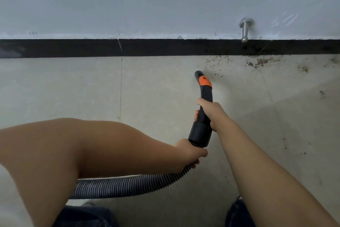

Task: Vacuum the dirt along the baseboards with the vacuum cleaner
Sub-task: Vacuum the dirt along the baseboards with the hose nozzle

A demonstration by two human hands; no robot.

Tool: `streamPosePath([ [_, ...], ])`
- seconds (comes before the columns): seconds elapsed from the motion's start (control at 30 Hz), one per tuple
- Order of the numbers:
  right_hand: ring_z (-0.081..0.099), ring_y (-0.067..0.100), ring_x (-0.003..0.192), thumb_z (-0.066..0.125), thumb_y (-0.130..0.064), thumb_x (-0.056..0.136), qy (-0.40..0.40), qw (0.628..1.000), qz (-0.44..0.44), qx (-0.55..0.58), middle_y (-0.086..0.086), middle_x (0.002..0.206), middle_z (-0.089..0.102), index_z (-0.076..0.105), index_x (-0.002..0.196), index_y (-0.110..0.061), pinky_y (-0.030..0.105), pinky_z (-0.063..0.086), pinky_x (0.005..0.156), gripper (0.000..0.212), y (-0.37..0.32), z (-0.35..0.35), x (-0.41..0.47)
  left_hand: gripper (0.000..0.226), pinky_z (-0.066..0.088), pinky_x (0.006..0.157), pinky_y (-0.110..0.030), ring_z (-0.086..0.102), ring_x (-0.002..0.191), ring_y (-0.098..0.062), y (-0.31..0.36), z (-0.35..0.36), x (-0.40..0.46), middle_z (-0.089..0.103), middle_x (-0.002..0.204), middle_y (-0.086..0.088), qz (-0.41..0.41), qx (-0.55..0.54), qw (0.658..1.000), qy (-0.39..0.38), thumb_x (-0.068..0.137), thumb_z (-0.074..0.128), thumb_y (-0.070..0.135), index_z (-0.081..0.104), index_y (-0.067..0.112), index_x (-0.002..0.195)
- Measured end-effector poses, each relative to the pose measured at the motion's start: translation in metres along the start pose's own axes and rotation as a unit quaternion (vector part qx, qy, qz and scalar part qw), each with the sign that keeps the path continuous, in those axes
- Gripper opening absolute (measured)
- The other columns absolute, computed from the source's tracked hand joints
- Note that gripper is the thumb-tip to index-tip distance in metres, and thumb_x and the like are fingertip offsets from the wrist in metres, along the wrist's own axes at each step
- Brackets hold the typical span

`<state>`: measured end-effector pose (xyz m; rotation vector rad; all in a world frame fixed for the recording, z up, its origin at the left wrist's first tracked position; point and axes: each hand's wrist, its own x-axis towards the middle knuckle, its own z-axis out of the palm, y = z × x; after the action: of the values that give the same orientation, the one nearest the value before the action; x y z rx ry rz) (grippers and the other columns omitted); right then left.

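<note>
We have the curved black plastic vacuum nozzle with the orange slider in the centre of the frame, its open mouth aimed at the floor a little short of the wall. Our right hand wraps the rigid handle section, fingers curled round it, while our left hand grips the ribbed grey flexible hose just behind the black collar.

The brown crumbly dirt lies to the upper right of the nozzle, scattered along the foot of the black baseboard strip; a few specks sit just beside the nozzle tip. To do this pass well, we judge we should bring the mouth low and close to the seam where floor meets baseboard, then draw it slowly rightward so suction can lift the coarser bits. The left hand should feed slack so the stiff hose does not drag the tip off line.

The pale beige floor tiles look smooth and matte, with thin grout lines. Above, the white painted wall shows scuffs, and a brushed metal doorstop juts out over the dirtiest patch, so we should work the nozzle under it
</note>
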<state>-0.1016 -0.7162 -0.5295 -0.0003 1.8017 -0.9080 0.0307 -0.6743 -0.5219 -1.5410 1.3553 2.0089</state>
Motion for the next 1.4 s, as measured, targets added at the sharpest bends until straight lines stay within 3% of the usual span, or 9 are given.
streamPosePath([
  [0.33,0.052,0.022,0.042,0.059,-0.01,0.085,0.053,0.997,0.01,0.052,0.011,0.06,0.054,0.047,0.101,-0.004,0.03,0.051,0.05,0.021,0.01,-0.048,-0.007,0.034,0.045,0.052,-0.022,0.052,0.054,-0.014,0.01,0.031,-0.003,0.057,0.071,-0.003,0.015,0.027,0.998,-0.059,0.084,0.065,0.018,0.056,0.008,0.114],
  [0.53,0.052,0.022,0.044,0.059,-0.01,0.086,0.019,1.0,0.01,0.006,0.011,0.059,0.055,0.05,0.095,-0.003,0.032,0.052,0.053,0.015,0.016,-0.036,-0.016,0.027,0.046,0.054,-0.023,0.052,0.056,-0.015,-0.005,0.032,-0.01,0.057,0.072,-0.004,0.002,-0.001,0.998,-0.061,0.084,0.063,0.018,0.054,0.01,0.108],
  [0.8,0.051,0.022,0.042,0.057,-0.01,0.088,-0.017,1.0,0.009,-0.024,0.012,0.058,0.053,0.047,0.09,-0.005,0.028,0.05,0.047,0.011,0.024,-0.023,-0.028,0.022,0.046,0.054,-0.021,0.052,0.055,-0.014,-0.021,0.033,-0.016,0.057,0.071,-0.003,-0.011,-0.006,0.998,-0.06,0.084,0.062,0.019,0.055,0.009,0.103],
  [1.0,0.051,0.021,0.042,0.058,-0.01,0.087,-0.009,1.0,0.006,-0.024,0.011,0.058,0.054,0.049,0.093,-0.004,0.029,0.05,0.049,0.012,0.019,-0.02,-0.022,0.024,0.047,0.056,-0.023,0.052,0.056,-0.014,-0.016,0.029,-0.012,0.057,0.071,-0.004,-0.006,-0.005,0.998,-0.055,0.085,0.062,0.018,0.054,0.01,0.105],
  [1.2,0.053,0.022,0.047,0.06,-0.01,0.086,0.057,0.997,0.016,0.046,0.012,0.063,0.055,0.048,0.095,-0.005,0.033,0.051,0.053,0.016,0.006,-0.044,-0.008,0.027,0.047,0.056,-0.024,0.053,0.055,-0.015,0.01,0.024,-0.001,0.058,0.071,-0.003,0.015,0.022,0.998,-0.061,0.083,0.066,0.019,0.054,0.01,0.106],
  [1.4,0.052,0.021,0.047,0.058,-0.012,0.088,0.034,0.999,0.019,0.023,0.011,0.063,0.053,0.046,0.097,-0.006,0.031,0.051,0.052,0.016,-0.016,-0.063,0.005,0.039,0.045,0.053,-0.022,0.051,0.054,-0.015,0.032,0.043,0.012,0.057,0.072,-0.004,0.028,0.011,0.999,-0.043,0.085,0.065,0.019,0.054,0.006,0.12],
])
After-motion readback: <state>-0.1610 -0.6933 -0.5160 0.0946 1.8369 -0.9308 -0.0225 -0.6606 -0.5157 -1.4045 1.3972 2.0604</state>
